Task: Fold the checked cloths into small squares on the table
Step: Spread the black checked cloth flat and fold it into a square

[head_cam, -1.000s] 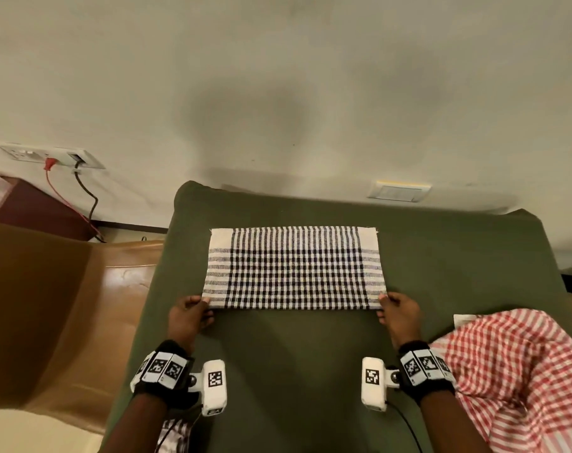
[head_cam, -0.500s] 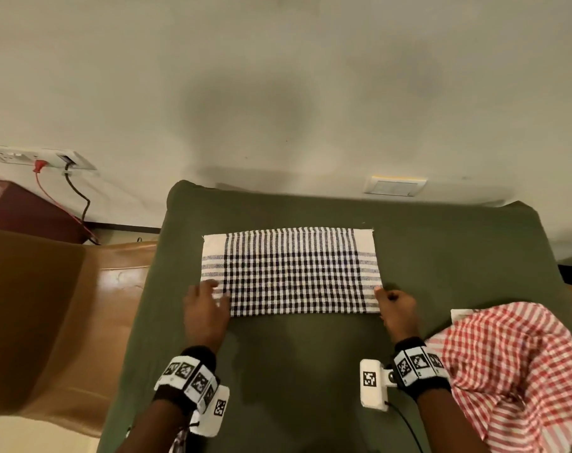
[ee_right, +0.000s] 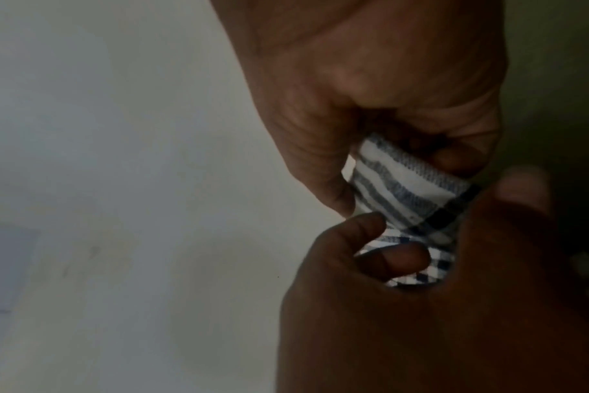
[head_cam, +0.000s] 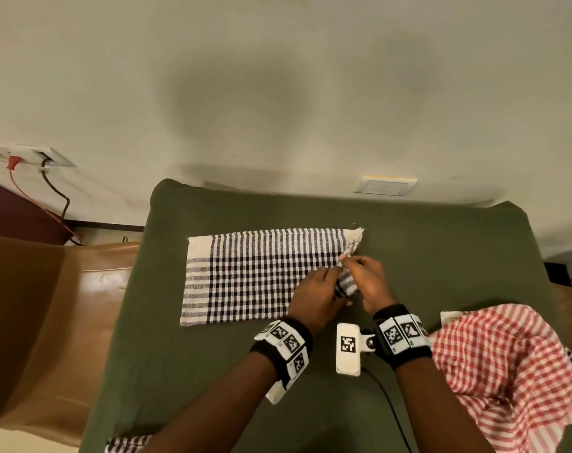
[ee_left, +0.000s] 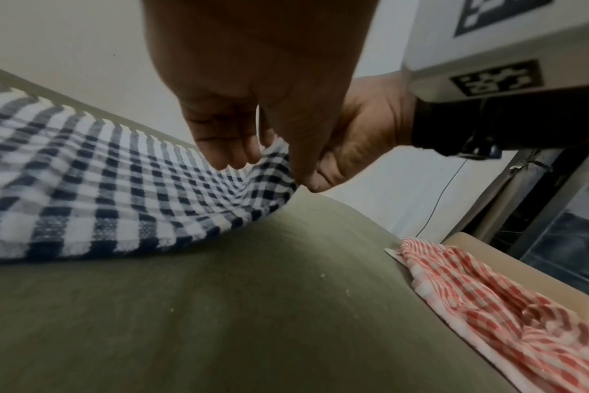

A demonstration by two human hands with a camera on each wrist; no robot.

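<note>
A black-and-white checked cloth (head_cam: 251,276), folded into a long rectangle, lies on the green table (head_cam: 212,371). Its near right corner (head_cam: 346,284) is lifted off the table and both hands meet there. My right hand (head_cam: 348,266) pinches the striped hem of that corner (ee_right: 404,186) between thumb and fingers. My left hand (head_cam: 333,286) reaches across from the left, and its curled fingers (ee_right: 394,258) hold the cloth just below. In the left wrist view the cloth (ee_left: 101,191) rises in a ridge to my left hand (ee_left: 266,157). The far right corner (head_cam: 356,235) is pulled askew.
A crumpled red-and-white checked cloth (head_cam: 507,371) lies on the table's right side. Another checked cloth (head_cam: 127,444) peeks in at the near edge. A brown padded seat (head_cam: 49,305) stands left of the table. The wall (head_cam: 278,109) runs behind it, with a socket and cables (head_cam: 32,156).
My left hand has left the near left corner and crossed to the near right corner. My right hand has lifted that corner off the table, skewing the cloth's right edge.
</note>
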